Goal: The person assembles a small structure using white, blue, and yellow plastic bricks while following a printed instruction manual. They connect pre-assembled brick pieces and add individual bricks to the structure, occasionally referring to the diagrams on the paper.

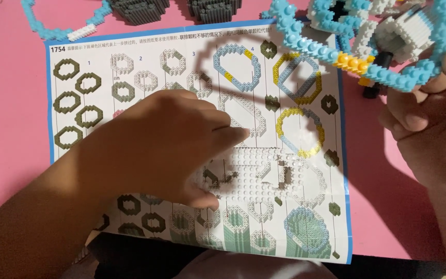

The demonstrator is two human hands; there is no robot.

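Observation:
My left hand (pixel 166 144) rests on a printed instruction sheet (pixel 78 170), its fingertips touching the left edge of a flat white studded brick plate (pixel 264 173) that lies on the sheet. My right hand (pixel 429 124) holds up a model of small bricks (pixel 367 41) at the top right. The model has light blue octagonal rings, a short yellow segment and a white core. A black stem hangs from its underside.
The sheet lies on a pink table (pixel 6 129). Another light blue brick ring (pixel 60 26) sits at the top left, and two grey brick blocks (pixel 140 9) stand at the top edge. The table's near edge runs just below the sheet.

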